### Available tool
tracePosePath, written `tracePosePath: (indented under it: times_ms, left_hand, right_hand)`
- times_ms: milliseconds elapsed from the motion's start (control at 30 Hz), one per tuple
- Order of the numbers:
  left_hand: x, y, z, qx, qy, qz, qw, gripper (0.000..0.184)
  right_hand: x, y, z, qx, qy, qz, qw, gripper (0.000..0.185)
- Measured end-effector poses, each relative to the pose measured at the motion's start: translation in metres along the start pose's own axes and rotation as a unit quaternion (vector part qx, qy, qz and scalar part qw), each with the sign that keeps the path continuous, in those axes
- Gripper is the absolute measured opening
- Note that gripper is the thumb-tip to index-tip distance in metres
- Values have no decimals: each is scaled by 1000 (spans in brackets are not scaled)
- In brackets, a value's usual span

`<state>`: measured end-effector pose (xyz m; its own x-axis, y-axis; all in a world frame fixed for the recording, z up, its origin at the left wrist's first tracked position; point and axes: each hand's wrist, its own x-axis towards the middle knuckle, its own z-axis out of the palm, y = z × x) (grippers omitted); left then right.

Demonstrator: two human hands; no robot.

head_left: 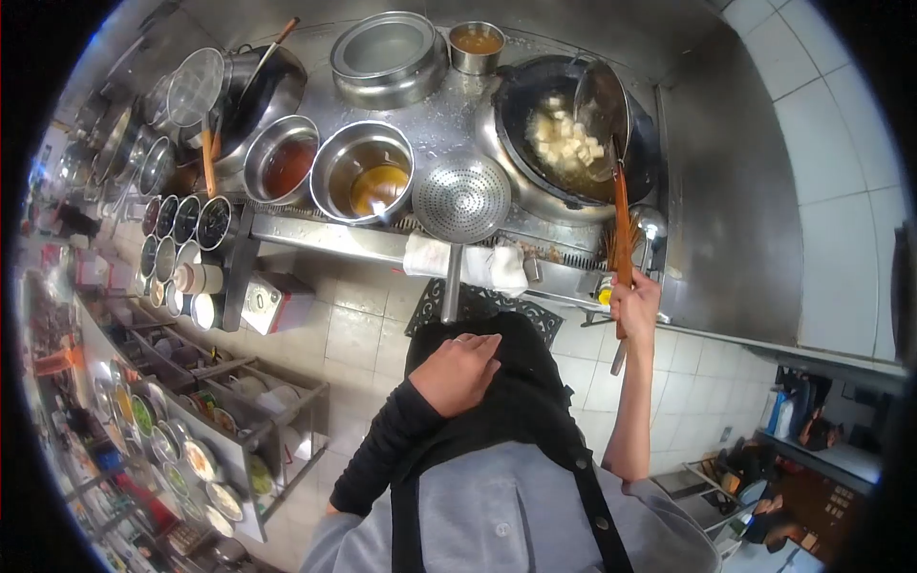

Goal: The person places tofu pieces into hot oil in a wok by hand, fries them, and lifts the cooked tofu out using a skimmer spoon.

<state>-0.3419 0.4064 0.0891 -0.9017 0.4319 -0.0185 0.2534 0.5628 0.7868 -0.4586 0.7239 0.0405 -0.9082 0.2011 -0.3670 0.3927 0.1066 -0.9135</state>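
My right hand (pixel 635 304) is wrapped round the wooden handle (pixel 624 224) of a strainer. The round head of the strainer (pixel 602 105) is tilted over the right side of a dark wok (pixel 516 105). Pale cubes that look like tofu (pixel 564 138) lie in yellowish liquid in the wok, beside the strainer's head. A metal rod (pixel 619 359) sticks out below my right hand; whether I grip it too, I cannot tell. My left hand (pixel 461 372) rests in front of my black apron, empty, its fingers stretched to the right.
On the steel stove stand a perforated ladle (pixel 462 199), a pot of yellow liquid (pixel 380 191), a pot of reddish liquid (pixel 288 167), a large pot (pixel 387 53) and a small orange-filled pot (pixel 477 40). White cloths (pixel 497 266) lie along the front edge. Seasoning containers (pixel 214 222) stand left.
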Motion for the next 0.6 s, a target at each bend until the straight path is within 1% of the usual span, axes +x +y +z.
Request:
tracePosePath:
  times_ms: [67,100,200,233,333,367,467,500,600]
  left_hand:
    - [-2,0,-13,-17,-13,12,1000,39]
    - [-5,2,-19,-25,-21,18,999,39]
    - [-12,24,-43,-46,-2,29,999,41]
    - [-14,33,-52,-55,-2,19,998,42]
    - [-19,57,-70,-89,6,-9,996,45]
    - [-19,62,-74,-104,11,-13,994,46]
    - [-10,70,-71,-142,26,-22,989,47]
    - [-6,72,-69,-154,31,-25,987,47]
    - [10,68,-49,-107,44,7,993,46]
  right_hand:
    - [-6,-2,13,-27,36,-14,999,11]
    - [-10,-3,17,-65,55,-32,996,11]
    - [-6,20,8,-119,68,-117,984,11]
    - [-12,11,10,-149,74,-142,976,10]
    - [-39,-22,8,-55,18,-47,997,9]
    - [-47,-33,8,-55,12,-39,998,10]
    - [-63,-56,-7,-7,-50,10,999,14]
    - [-67,-60,-10,10,-64,8,998,18]
    - [-63,-53,-20,39,-114,37,992,20]
